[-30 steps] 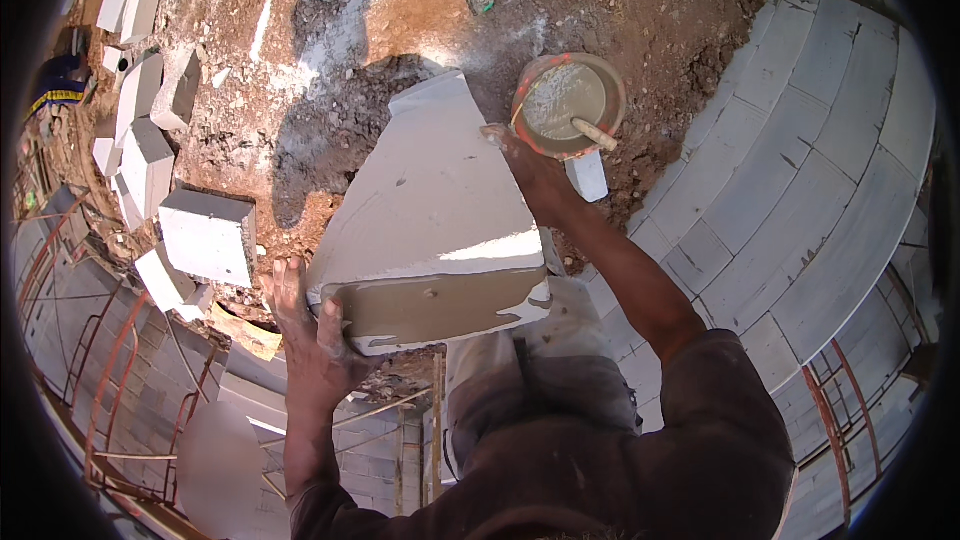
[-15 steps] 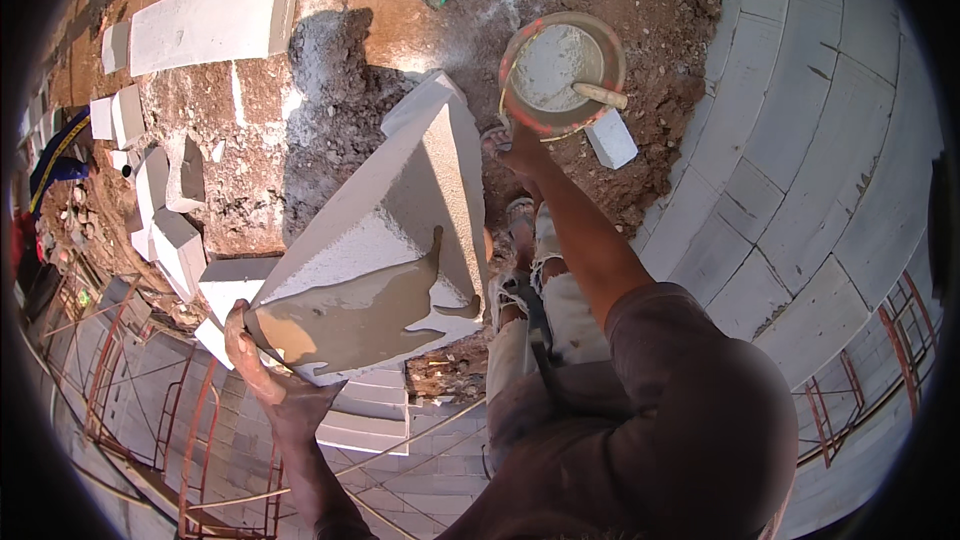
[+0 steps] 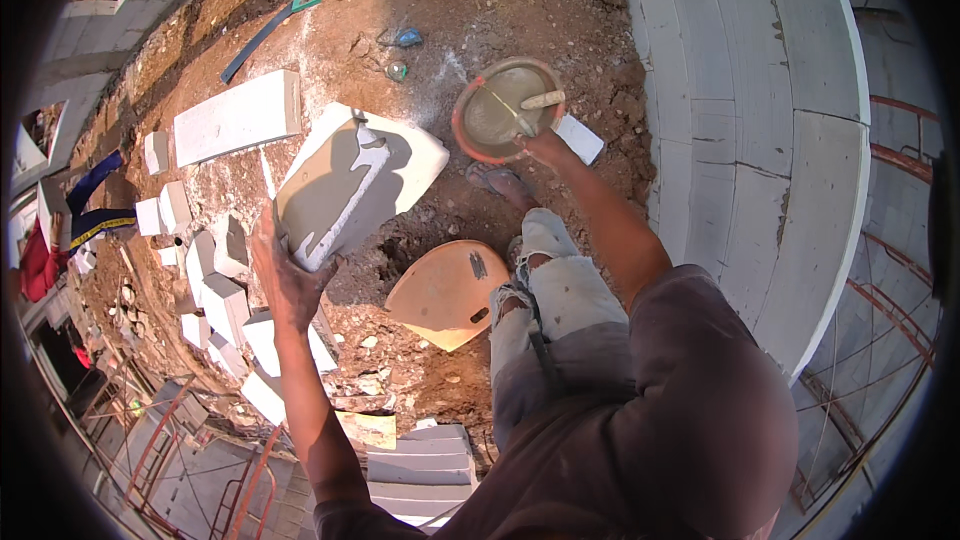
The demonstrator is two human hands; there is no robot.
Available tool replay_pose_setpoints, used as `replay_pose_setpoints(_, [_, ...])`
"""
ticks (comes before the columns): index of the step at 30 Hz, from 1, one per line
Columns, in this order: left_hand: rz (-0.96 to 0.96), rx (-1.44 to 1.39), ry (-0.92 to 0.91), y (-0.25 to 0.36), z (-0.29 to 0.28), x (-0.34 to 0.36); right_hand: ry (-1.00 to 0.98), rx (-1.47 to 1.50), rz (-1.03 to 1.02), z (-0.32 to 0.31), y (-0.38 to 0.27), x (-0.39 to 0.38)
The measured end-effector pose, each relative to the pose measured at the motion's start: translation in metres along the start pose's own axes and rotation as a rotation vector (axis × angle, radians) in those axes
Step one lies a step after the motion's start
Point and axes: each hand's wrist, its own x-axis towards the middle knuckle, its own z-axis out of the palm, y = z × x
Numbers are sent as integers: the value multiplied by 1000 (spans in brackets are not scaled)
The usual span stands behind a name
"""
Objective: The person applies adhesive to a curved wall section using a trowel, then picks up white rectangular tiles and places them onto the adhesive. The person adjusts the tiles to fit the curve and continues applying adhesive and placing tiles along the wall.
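Note:
A large white block (image 3: 428, 158) has wet grey mortar (image 3: 318, 187) spread over the face toward me. My left hand (image 3: 290, 275) grips its near lower end, fingers wrapped round the edge. Away to the right stands a round, reddish-rimmed bucket (image 3: 460, 130) of wet grey mortar. At its near rim my right hand (image 3: 545, 148) is closed, apparently on the bucket's thin yellowish handle (image 3: 505, 103); the exact grip is partly hidden. A tool with a pale wooden handle (image 3: 543, 100) rests in the bucket, its lower part out of sight.
An orange-tan board (image 3: 440, 285) lies by my feet. Several cut white blocks (image 3: 225, 305) are scattered at left, with a long block (image 3: 240, 120) and a handsaw (image 3: 275, 30) beyond. A block wall (image 3: 720, 170) rises at right. Another person's red sleeve (image 3: 42, 265) shows far left.
The view has shifted. The mortared block has moved forward, away from my legs, in my left hand, and the board shows. My right hand stays at the bucket, whose handle now crosses its opening.

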Motion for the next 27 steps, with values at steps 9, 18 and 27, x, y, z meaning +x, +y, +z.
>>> replay_pose_setpoints(9, [134, 75, -18, 6, 15, -30, 0, 422, 346, -78, 16, -265])
replay_pose_setpoints(18, [292, 145, -50, 18, 21, -51, 129, 880, 708, -51, 217, -370])
replay_pose_setpoints(27, [355, 46, -160, -15, 29, -28, 346, 1094, 831, -28, 416, -425])
